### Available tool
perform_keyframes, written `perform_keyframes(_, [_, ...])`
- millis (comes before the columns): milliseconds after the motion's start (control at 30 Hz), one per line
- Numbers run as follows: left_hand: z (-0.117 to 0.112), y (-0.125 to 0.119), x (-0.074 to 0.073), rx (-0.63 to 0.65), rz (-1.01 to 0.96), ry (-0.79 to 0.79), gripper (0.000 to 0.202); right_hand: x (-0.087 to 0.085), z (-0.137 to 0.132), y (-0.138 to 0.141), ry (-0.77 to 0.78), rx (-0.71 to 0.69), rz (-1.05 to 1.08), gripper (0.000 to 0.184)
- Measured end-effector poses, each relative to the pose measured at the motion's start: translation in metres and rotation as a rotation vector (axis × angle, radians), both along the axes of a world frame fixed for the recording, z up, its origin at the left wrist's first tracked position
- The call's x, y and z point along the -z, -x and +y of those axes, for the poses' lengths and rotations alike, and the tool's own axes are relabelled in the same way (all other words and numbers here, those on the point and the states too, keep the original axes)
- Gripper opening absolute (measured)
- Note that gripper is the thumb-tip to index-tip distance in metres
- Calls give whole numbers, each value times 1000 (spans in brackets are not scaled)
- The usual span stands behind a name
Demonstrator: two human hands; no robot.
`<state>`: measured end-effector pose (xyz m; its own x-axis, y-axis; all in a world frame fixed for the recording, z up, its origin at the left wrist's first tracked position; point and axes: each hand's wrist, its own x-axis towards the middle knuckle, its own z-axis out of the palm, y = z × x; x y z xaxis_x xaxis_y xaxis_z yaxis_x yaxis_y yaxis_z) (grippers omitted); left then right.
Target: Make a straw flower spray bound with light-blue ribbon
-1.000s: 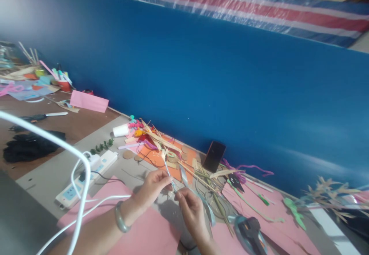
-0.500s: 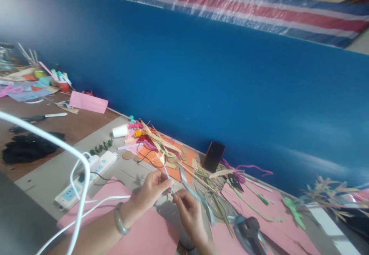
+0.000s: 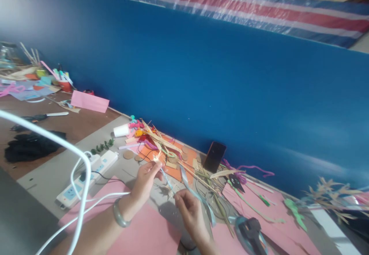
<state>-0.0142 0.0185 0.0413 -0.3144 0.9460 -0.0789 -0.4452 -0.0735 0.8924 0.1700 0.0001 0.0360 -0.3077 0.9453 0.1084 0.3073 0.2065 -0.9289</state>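
The left hand (image 3: 145, 180) has shifted up the stem (image 3: 167, 179) since the earlier frame. Nearest, the right hand (image 3: 190, 212) pinches the stem's lower end; the long axis slants up-left — thin, pale blue — above the table (image 3: 127, 166). The left hand, closer to the flower (image 3: 156, 158) (cream, frayed), pinches just beneath it.

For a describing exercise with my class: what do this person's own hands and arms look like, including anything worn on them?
A smooth, rounded, greyish-green bangle circles the wrist of the left hand; no bangle shows by the right hand. No sleeve or glove is in view.
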Motion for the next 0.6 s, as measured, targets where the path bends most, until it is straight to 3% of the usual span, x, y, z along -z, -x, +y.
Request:
perform_keyframes(67, [6, 7, 3, -32, -69, 9, 33, -3, -1, -1, 24, -21, -10, 33])
perform_keyframes(133, [13, 15, 7, -182, -136, 14, 34, -3, -2, -3, 36, -45, -15, 34])
perform_keyframes(200, [19, 20, 11, -235, -158, 9, 36, 0, -2, -5, 37, -56, 20, 36])
perform_keyframes(400, [19, 12, 17, -129, -40, 20, 38, 10, 6, -12, 40, 149, 117, 35])
perform_keyframes(600, [14, 11, 14, 116, 244, 1, 37, -3, 17, -17, -70, 361, 161, 32])
